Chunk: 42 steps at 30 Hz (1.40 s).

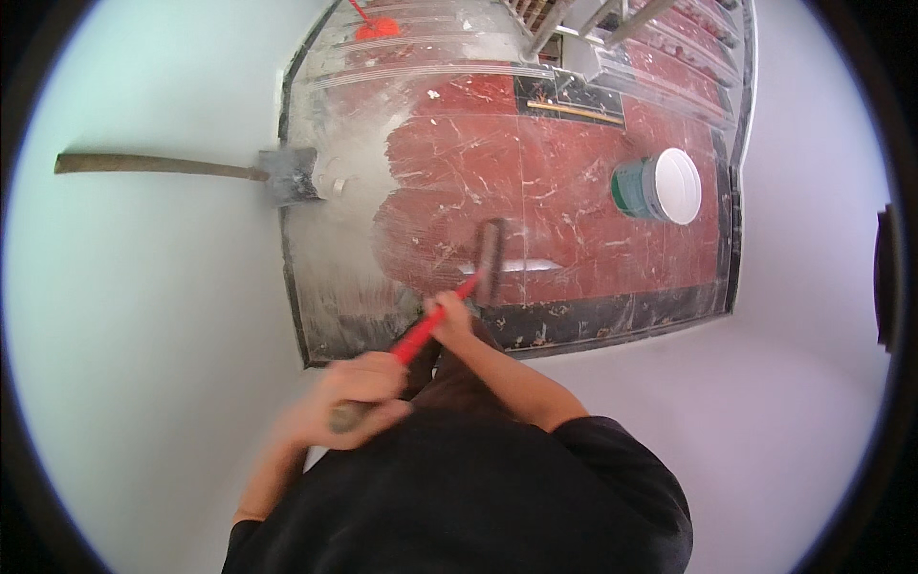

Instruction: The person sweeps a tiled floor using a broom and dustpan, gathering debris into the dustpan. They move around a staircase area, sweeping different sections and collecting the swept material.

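My left hand [362, 394] is wrapped around the top end of the red handle of a broom [417, 340]. Lower down the same handle, my right hand [450, 321] grips it near my legs. The broom's head [490, 262] rests on or just over the red marble-look floor [459, 158], blurred, so contact is hard to tell. Pale dust [337, 244] coats the floor's left part, with a ragged curved edge where the red surface shows.
A shovel [290, 174] leans on the left wall, its blade by the dust. A white-and-green bucket [656, 186] stands at the right. A yellow strip [574, 112] lies on black tile. Stairs [667, 79] and railing posts [549, 29] rise beyond; an orange-red object [376, 29] sits on dusty steps.
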Motion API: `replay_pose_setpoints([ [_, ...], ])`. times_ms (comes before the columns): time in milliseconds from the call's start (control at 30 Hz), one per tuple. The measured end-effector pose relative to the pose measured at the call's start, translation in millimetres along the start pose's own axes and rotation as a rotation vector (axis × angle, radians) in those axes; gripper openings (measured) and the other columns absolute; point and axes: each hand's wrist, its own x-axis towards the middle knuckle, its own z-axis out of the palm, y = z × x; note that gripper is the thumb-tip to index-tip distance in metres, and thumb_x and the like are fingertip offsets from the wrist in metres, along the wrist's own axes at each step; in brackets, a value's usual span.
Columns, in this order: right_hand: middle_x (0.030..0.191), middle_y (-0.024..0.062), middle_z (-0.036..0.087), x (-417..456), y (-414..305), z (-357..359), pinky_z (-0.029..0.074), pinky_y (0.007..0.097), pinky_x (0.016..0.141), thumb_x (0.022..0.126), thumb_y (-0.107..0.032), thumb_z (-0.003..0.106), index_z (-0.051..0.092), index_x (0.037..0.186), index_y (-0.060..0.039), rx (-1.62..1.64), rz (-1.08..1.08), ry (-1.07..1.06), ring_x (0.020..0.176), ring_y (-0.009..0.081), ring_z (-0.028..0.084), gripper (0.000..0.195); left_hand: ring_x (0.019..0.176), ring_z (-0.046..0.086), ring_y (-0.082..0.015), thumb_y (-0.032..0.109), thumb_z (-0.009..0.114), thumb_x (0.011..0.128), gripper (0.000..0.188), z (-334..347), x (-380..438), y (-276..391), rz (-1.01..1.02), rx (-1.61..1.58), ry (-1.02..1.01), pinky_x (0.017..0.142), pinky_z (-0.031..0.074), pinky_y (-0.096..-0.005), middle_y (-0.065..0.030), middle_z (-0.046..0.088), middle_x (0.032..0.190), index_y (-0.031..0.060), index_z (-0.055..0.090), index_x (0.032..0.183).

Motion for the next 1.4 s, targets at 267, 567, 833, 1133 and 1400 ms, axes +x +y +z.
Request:
replay_pose_setpoints([
  [267, 0.067, 0.0144, 0.046, 83, -137, 70, 0.039, 0.0397, 0.058, 0.073, -0.008, 0.058, 0.044, 0.066, -0.0042, 0.369, -0.081, -0.141, 0.064, 0.0327, 0.048, 0.016, 0.058, 0.048, -0.0258, 0.000, 0.066, 0.064, 0.026, -5, -1, 77, -0.008, 0.297, -0.082, 0.067, 0.044, -0.0386, -0.0066, 0.045, 0.058, 0.0023, 0.042, 0.056],
  [567, 0.069, 0.0122, 0.050, 66, -61, -105, 0.044, 0.0396, 0.064, 0.073, -0.013, 0.059, 0.046, 0.067, -0.0057, -0.137, -0.012, 0.014, 0.072, 0.0333, 0.053, 0.016, 0.063, 0.049, -0.0253, 0.007, 0.066, 0.074, 0.021, 1, 46, 53, 0.155, 0.117, -0.227, 0.065, 0.044, -0.0365, -0.0091, 0.047, 0.068, 0.0029, 0.046, 0.069],
  [833, 0.077, 0.0177, 0.055, 20, 111, -234, 0.046, 0.0424, 0.067, 0.074, -0.017, 0.062, 0.054, 0.071, -0.0023, -0.417, 0.426, 0.103, 0.075, 0.0370, 0.055, 0.017, 0.081, 0.054, -0.0168, 0.005, 0.061, 0.080, 0.013, 109, 139, -98, -0.122, -0.357, -0.212, 0.074, 0.043, -0.0306, -0.0074, 0.057, 0.085, 0.0002, 0.050, 0.075],
  [1133, 0.071, 0.0133, 0.057, 167, 18, -119, 0.046, 0.0421, 0.063, 0.066, -0.019, 0.063, 0.058, 0.068, -0.0107, -0.184, 0.195, -0.160, 0.071, 0.0324, 0.056, 0.010, 0.079, 0.054, -0.0160, -0.001, 0.062, 0.078, 0.010, 2, 156, 0, -0.372, -0.119, 0.273, 0.074, 0.043, -0.0293, -0.0062, 0.057, 0.081, -0.0016, 0.054, 0.072],
  [1400, 0.073, 0.0182, 0.052, 238, -76, -45, 0.041, 0.0434, 0.064, 0.079, -0.021, 0.056, 0.049, 0.065, -0.0010, 0.364, 0.012, -0.267, 0.072, 0.0358, 0.053, 0.026, 0.076, 0.053, -0.0205, 0.000, 0.063, 0.072, 0.017, 16, 178, 86, -0.391, 0.124, 0.579, 0.080, 0.041, -0.0381, -0.0058, 0.053, 0.065, -0.0005, 0.047, 0.063],
])
